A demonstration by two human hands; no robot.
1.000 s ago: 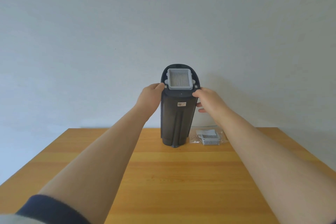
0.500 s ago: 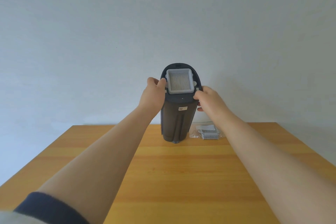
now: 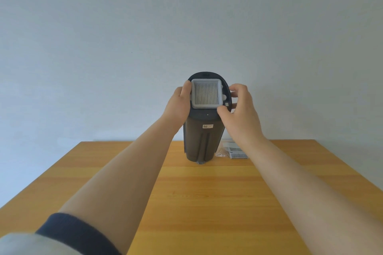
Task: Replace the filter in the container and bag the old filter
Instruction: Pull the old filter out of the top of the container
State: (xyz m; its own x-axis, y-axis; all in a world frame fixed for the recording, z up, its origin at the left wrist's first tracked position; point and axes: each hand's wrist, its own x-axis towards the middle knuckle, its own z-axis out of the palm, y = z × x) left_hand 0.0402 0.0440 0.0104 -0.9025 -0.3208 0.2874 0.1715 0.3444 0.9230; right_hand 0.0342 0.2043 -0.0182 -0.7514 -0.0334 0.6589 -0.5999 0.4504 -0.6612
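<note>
over the last second both hands have climbed from the sides of the dark grey plastic container (image 3: pixel 203 141) to its top. my left hand (image 3: pixel 178 103) now grips the upper left rim, thumb beside the square white pleated filter (image 3: pixel 207 93), which still sits in its seat. my right hand (image 3: pixel 238 107) has curled in, thumb on the filter's lower right corner, fingers by the right rim; i cannot tell if it truly pinches yet. i judge removal is just starting. the spare filter in a clear bag (image 3: pixel 236 152) lies on the wooden table (image 3: pixel 196 203), just right of the container's base.
</note>
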